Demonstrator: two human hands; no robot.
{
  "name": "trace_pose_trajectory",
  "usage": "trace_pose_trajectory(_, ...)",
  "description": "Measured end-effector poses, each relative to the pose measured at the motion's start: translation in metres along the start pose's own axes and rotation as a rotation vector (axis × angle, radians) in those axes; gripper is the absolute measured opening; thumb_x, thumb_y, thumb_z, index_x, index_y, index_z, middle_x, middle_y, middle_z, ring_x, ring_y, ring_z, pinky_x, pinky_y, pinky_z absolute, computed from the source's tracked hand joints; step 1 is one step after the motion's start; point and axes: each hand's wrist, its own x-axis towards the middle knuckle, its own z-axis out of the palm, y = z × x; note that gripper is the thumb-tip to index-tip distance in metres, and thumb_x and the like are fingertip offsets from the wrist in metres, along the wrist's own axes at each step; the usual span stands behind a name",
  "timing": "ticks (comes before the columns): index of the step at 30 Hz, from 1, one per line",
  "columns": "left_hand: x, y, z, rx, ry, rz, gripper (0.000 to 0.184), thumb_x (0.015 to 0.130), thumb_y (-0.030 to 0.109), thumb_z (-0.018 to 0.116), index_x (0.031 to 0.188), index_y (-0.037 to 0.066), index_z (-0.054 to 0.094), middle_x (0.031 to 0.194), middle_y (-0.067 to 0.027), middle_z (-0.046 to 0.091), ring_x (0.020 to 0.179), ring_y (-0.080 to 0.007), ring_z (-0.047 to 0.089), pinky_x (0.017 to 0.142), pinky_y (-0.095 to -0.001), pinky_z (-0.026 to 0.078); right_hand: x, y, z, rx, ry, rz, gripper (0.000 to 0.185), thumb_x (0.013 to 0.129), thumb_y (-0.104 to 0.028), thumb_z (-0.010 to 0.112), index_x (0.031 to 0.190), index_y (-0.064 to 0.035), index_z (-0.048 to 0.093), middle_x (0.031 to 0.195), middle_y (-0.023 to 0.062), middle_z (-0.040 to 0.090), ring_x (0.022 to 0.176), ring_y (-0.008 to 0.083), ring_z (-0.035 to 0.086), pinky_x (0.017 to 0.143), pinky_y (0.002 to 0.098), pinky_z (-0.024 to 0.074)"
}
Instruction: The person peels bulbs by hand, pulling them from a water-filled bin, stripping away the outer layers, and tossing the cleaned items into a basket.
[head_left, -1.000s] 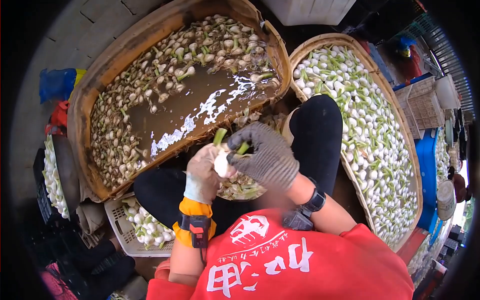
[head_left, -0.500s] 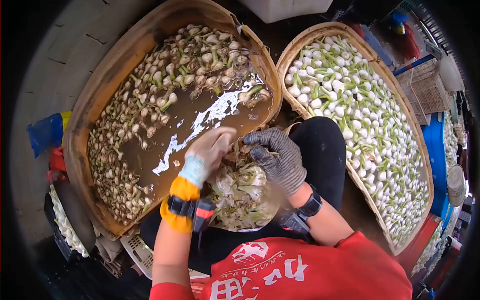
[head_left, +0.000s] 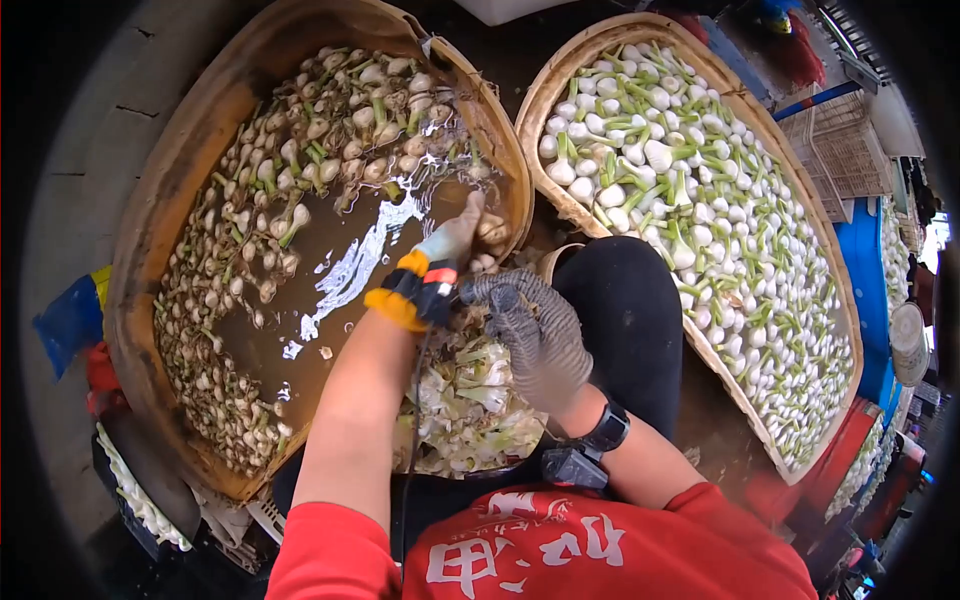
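Note:
My left hand (head_left: 460, 232), in a pale glove, reaches over the near right rim of the water tub (head_left: 512, 150). It is beside a brownish garlic bulb (head_left: 492, 228); its fingers are mostly hidden, so its grip is unclear. Unwashed garlic (head_left: 375, 110) floats in the muddy water. Lower down, my right hand (head_left: 530, 335), in a grey knitted glove, has its fingers curled inward; anything inside them is hidden. Beneath it lies a heap of peeled garlic skins (head_left: 475, 405), between my legs.
A large basket (head_left: 700, 345) of white garlic with green stems stands at the right. My bent knee (head_left: 630, 300) is beside it. Farther right are a woven crate (head_left: 835, 145) and a blue tub (head_left: 868, 290). A blue bag (head_left: 68, 322) lies at the far left.
The garlic bulb held between my hands a second ago is no longer there. My left hand has moved forward to the tub, while my right hand stays near the skins. The view has shifted.

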Motion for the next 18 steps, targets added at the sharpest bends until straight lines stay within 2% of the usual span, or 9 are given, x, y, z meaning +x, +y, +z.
trace_pose_trajectory(1,-0.05,0.032,0.038,-0.056,0.097,-0.052,0.084,0.09,0.077,0.014,0.088,0.008,0.063,0.062,-0.0003,0.055,0.048,-0.0104,0.052,0.041,-0.0211,0.036,0.0,0.009,0.0,0.021,-0.011,-0.064,0.017,0.094,-0.013,0.058,0.104,-0.0018,0.067,0.094,0.012,0.065,0.088,0.0243,0.064,0.082,0.0336,0.05)
trace_pose_trajectory(2,-0.086,0.043,0.063,0.053,0.312,0.089,0.084,0.092,0.075,0.016,0.085,0.006,0.063,0.067,-0.0016,0.059,0.048,-0.0096,0.05,0.041,-0.0213,0.035,-0.002,0.008,0.002,0.033,-0.016,-0.063,0.017,0.094,-0.013,0.058,0.104,-0.0018,0.067,0.094,0.012,0.065,0.088,0.0243,0.064,0.082,0.0336,0.05)
trace_pose_trajectory(4,-0.136,0.052,0.086,0.07,0.417,0.202,0.081,0.097,0.068,0.017,0.084,0.004,0.064,0.072,-0.0052,0.062,0.058,-0.0111,0.052,0.052,-0.0233,0.04,-0.007,0.005,0.01,0.024,-0.005,0.036,0.018,0.091,-0.011,0.061,0.106,-0.0021,0.067,0.096,0.0124,0.066,0.09,0.0242,0.064,0.084,0.0338,0.0501)
trace_pose_trajectory(6,-0.21,0.062,0.133,-0.058,0.538,0.292,0.078,0.099,0.065,0.018,0.085,0.004,0.064,0.072,-0.007,0.063,0.053,-0.0112,0.052,0.046,-0.023,0.038,-0.002,-0.013,0.011,-0.306,-0.043,-0.058,0.028,0.083,-0.009,0.068,0.11,-0.0031,0.067,0.1,0.0128,0.067,0.093,0.0238,0.065,0.084,0.033,0.0506)
trace_pose_trajectory(7,-0.229,0.056,0.145,0.033,0.608,0.364,0.075,0.1,0.062,0.018,0.084,0.004,0.064,0.07,-0.0065,0.061,0.05,-0.0105,0.049,0.044,-0.0216,0.035,-0.006,-0.011,0.016,-0.258,-0.063,-0.097,0.03,0.083,-0.012,0.071,0.112,-0.0049,0.067,0.101,0.0108,0.067,0.092,0.0206,0.066,0.083,0.0309,0.052)
trace_pose_trajectory(9,-0.259,0.044,0.166,0.176,0.774,0.375,0.076,0.099,0.064,0.02,0.085,0.003,0.064,0.065,-0.004,0.059,0.049,-0.0107,0.05,0.045,-0.0213,0.036,-0.015,-0.016,0.025,-0.21,-0.1,-0.138,0.032,0.082,-0.014,0.073,0.113,-0.0068,0.067,0.103,0.0088,0.068,0.091,0.0173,0.067,0.082,0.0288,0.0535)
trace_pose_trajectory(14,-0.295,0.006,0.188,0.402,1.054,0.479,0.072,0.101,0.058,0.023,0.083,0.0,0.062,0.059,-0.0017,0.054,0.049,-0.0106,0.052,0.046,-0.0228,0.04,-0.045,-0.039,0.04,-0.484,-0.358,-0.43,0.033,0.08,-0.018,0.073,0.111,-0.0104,0.067,0.099,0.0102,0.067,0.089,0.0273,0.065,0.08,0.036,0.0523)
trace_pose_trajectory(15,-0.304,0.011,0.2,0.376,1.068,0.44,0.063,0.105,0.043,0.026,0.078,0.0,0.063,0.061,-0.0052,0.058,0.056,-0.0151,0.054,0.057,-0.0297,0.044,-0.051,-0.038,0.043,-0.472,-0.354,-0.472,0.033,0.079,-0.018,0.072,0.11,-0.01,0.067,0.096,0.011,0.066,0.088,0.0303,0.064,0.078,0.0376,0.0516)
trace_pose_trajectory(18,-0.315,0.002,0.206,0.736,1.078,0.496,0.057,0.105,0.039,0.03,0.072,0.002,0.058,0.059,-0.0076,0.056,0.053,-0.0209,0.054,0.056,-0.0316,0.044,-0.066,-0.049,0.046,-0.574,-0.454,-0.367,0.031,0.081,-0.015,0.066,0.112,-0.0095,0.065,0.108,0.0128,0.066,0.099,0.0305,0.063,0.085,0.039,0.0506)
